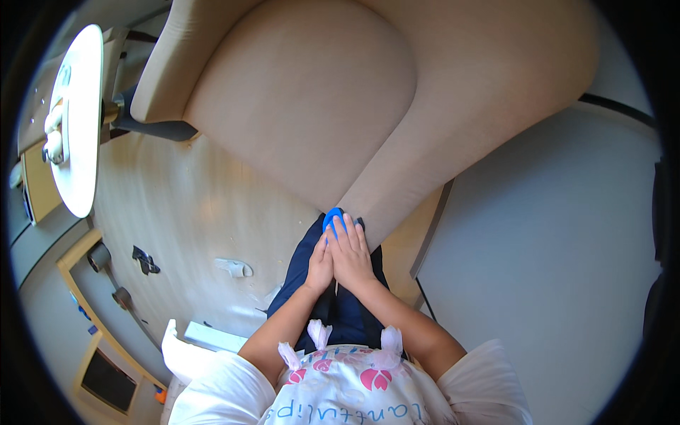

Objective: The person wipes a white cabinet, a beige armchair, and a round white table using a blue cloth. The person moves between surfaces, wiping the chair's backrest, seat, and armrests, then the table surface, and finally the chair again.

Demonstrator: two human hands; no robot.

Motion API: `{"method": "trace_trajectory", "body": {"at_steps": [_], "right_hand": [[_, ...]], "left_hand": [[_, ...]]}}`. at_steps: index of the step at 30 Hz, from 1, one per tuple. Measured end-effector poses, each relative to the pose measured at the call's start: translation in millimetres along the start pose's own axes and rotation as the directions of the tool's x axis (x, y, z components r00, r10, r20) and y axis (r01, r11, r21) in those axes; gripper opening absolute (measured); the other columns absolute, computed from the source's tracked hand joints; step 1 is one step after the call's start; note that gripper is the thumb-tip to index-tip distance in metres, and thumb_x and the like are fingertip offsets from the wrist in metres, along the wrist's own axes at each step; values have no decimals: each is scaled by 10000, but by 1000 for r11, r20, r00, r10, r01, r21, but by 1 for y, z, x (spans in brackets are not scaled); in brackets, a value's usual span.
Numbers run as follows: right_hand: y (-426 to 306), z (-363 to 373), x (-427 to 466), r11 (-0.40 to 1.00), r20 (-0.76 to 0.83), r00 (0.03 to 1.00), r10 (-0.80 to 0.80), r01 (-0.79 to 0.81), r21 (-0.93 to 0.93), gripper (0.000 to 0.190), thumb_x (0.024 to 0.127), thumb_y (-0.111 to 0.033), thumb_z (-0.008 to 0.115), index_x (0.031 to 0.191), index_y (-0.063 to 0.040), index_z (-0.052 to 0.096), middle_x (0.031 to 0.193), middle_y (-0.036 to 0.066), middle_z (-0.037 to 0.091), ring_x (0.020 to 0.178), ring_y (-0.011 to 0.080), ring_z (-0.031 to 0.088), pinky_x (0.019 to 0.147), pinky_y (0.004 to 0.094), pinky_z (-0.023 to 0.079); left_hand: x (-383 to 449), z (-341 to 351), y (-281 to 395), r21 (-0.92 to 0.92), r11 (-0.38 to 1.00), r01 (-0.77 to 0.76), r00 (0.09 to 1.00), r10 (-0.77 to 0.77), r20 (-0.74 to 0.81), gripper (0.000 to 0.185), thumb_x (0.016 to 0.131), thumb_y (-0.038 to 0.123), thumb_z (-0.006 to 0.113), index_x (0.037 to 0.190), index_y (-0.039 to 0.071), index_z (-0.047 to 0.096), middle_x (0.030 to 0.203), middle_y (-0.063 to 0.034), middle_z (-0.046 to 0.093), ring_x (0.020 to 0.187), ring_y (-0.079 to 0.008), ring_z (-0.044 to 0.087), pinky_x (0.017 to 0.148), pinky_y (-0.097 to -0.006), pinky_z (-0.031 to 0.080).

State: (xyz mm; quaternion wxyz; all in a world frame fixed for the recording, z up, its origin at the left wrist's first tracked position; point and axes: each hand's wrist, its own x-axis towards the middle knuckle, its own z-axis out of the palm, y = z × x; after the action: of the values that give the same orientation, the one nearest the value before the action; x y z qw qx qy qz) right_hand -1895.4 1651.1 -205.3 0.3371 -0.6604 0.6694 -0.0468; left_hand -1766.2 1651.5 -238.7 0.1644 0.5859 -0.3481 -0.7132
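Observation:
My right hand [350, 256] lies with its fingers stretched over a small blue object [333, 217] in front of my dark blue trousers [298, 265]. The object is mostly covered, so its kind is unclear. Pressed along the inner side of the right hand is my left hand [320, 267], its fingertips close to the blue object; how far it grips is hidden. Just beyond both hands is the front end of the arm [393, 196] of a beige upholstered sofa. A small dark piece shows beside the right fingertips.
The beige sofa seat [313, 90] fills the space ahead. A white round-topped table [87, 122] carrying a small white figurine [54, 143] stands at left. On the wooden floor [196, 212] lie a pale slipper [235, 267] and a crumpled black item [145, 260]. A grey wall [536, 223] is at right.

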Motion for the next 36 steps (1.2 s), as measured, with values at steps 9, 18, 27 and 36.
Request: {"method": "trace_trajectory", "body": {"at_steps": [9, 18, 27, 36], "right_hand": [[26, -27, 58, 976, 49, 989, -143, 149, -161, 412, 937, -200, 610, 1241, 44, 746, 1362, 230, 688, 1399, 400, 559, 1295, 524, 285], [75, -69, 100, 944, 143, 983, -115, 153, -292, 476, 914, -278, 663, 1288, 4, 747, 1345, 200, 693, 1406, 365, 553, 1311, 549, 231], [133, -152, 150, 887, 103, 993, -61, 101, -451, 520, 929, -325, 686, 1343, -10, 704, 1363, 179, 677, 1412, 343, 533, 1323, 515, 210], [125, -123, 145, 877, -13, 996, -83, 67, -476, 445, 967, -230, 574, 1287, 52, 702, 1330, 234, 683, 1381, 376, 560, 1295, 503, 255]], "left_hand": [[59, -1, -19, -326, 929, 175, 983, -145, 116, 506, 1106, 116, 403, 1578, -60, 456, 1645, -197, 472, 1535, -294, 425, 1309, -396, 271], [117, 32, 23, 288, 951, -113, 993, 97, 70, 527, 1072, 171, 384, 1550, -5, 519, 1612, -256, 505, 1573, -418, 365, 1352, -506, 147], [216, 103, 66, -28, 967, -254, 953, 255, 166, 479, 1076, 74, 394, 1519, -41, 531, 1508, -172, 616, 1443, -278, 523, 1244, -365, 358], [201, 85, 73, 84, 960, -269, 950, 249, 189, 452, 1094, 111, 425, 1506, -21, 554, 1508, -202, 603, 1442, -304, 524, 1241, -388, 363]]}}
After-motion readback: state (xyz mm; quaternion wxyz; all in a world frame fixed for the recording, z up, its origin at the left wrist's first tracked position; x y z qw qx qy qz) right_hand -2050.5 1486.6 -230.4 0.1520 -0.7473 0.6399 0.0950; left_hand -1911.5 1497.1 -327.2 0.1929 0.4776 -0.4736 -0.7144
